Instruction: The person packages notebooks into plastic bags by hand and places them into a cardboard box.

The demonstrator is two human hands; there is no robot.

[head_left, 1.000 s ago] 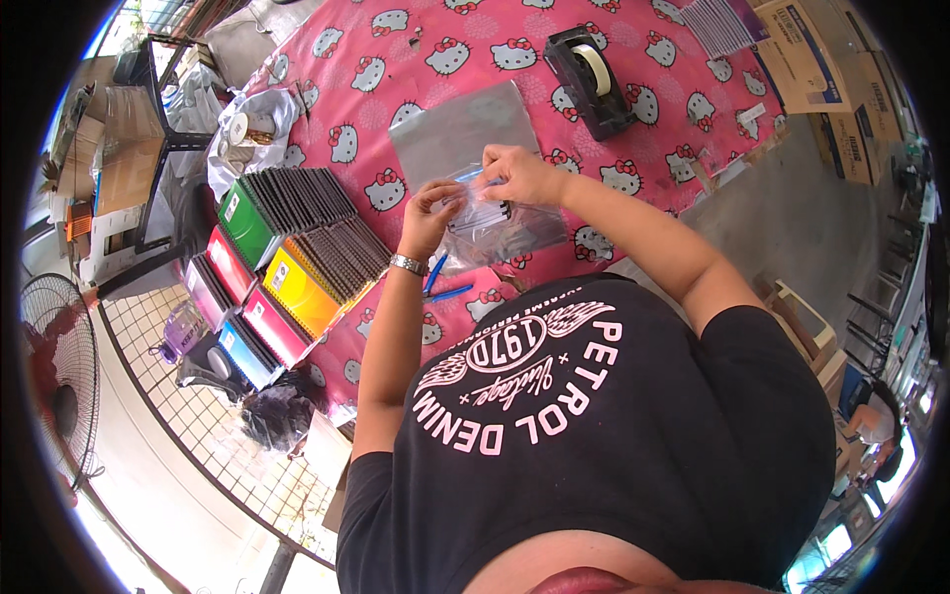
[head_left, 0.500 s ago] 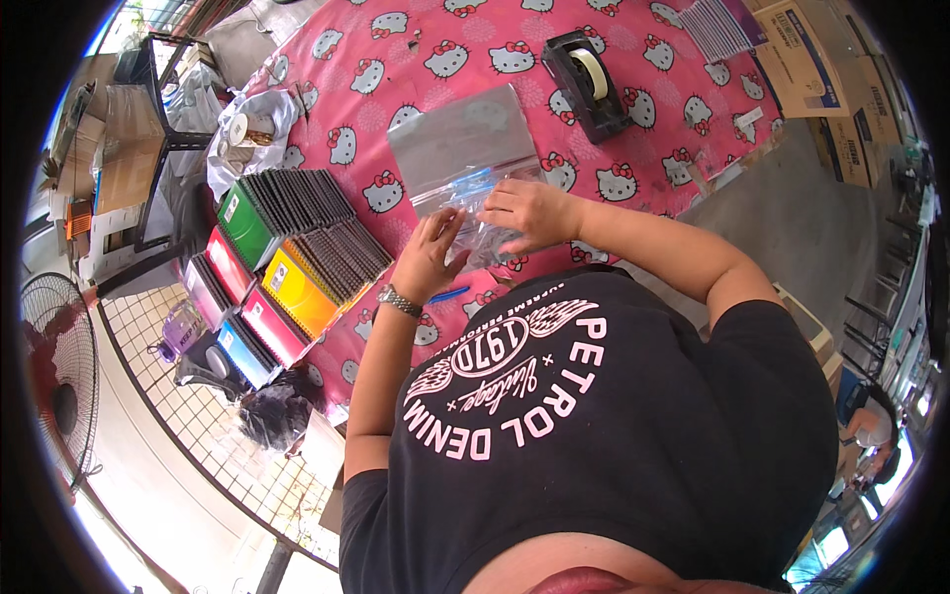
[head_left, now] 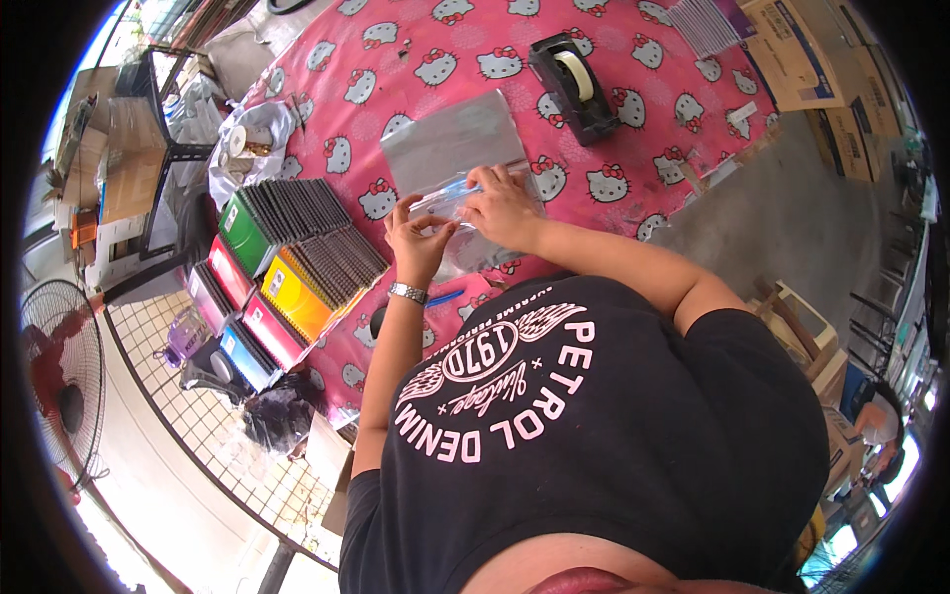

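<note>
A clear plastic bag (head_left: 473,254) lies in front of me on the pink tablecloth, partly under my fingers. My left hand (head_left: 416,243) is closed in a pinch, thumb to fingertip, on the bag's left edge. From the right, my right hand (head_left: 503,210) rests on the upper part of the bag with bent fingers, beside a blue strip (head_left: 455,188); whether it grips the plastic is hidden. Just beyond lies a flat greyish transparent sheet or pile of plastic (head_left: 450,142). A blue pen (head_left: 444,298) is near my left wrist.
Spiral notebooks (head_left: 292,233) in several colours stand in rows at the left. A black tape dispenser (head_left: 579,94) sits far right of the plastic, with a notebook stack (head_left: 705,28) beyond. Cardboard boxes (head_left: 792,54) stand past the table edge; a fan (head_left: 64,381) is at far left.
My left hand has shifted left and up and now pinches the bag's edge. My right hand has moved slightly left and spread over the bag's top. The view has shifted a little.
</note>
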